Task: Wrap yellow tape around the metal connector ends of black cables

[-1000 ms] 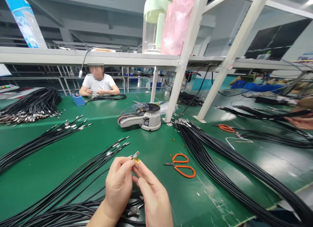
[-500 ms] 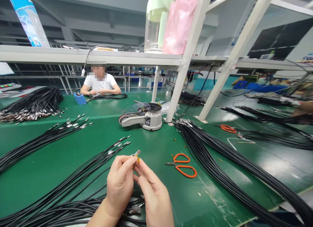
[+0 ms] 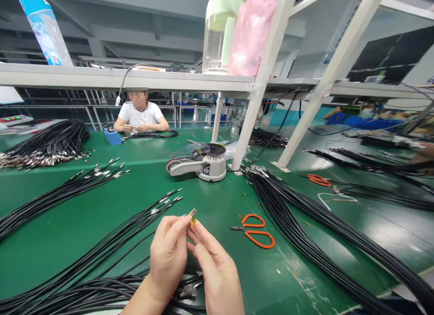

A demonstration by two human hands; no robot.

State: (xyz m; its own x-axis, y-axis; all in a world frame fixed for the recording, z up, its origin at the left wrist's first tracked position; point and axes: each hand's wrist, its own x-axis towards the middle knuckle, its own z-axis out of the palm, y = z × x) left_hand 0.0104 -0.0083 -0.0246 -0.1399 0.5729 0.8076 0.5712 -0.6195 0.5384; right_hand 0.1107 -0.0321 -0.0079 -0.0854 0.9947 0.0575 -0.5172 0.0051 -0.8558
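My left hand (image 3: 167, 256) and my right hand (image 3: 215, 272) meet at their fingertips low in the middle of the view. Together they pinch the metal-tipped end of a black cable (image 3: 192, 214), where a bit of yellow tape shows. Both hands are closed on that cable end. Beneath my wrists lies a pile of black cables (image 3: 84, 292) with metal connectors. More black cables (image 3: 135, 222) fan out to the left on the green table (image 3: 210, 202). Orange-handled scissors (image 3: 254, 231) lie just right of my hands.
A grey tape dispenser (image 3: 200, 163) stands mid-table by a white shelf post (image 3: 254, 97). A thick bundle of black cables (image 3: 305, 224) runs along the right. Another pair of orange scissors (image 3: 318, 180) lies farther right. A person in white (image 3: 140, 116) sits across the table.
My hands stay pinched on the cable end. The view has shifted slightly; the other person's hand at the right edge has mostly drawn out of view.
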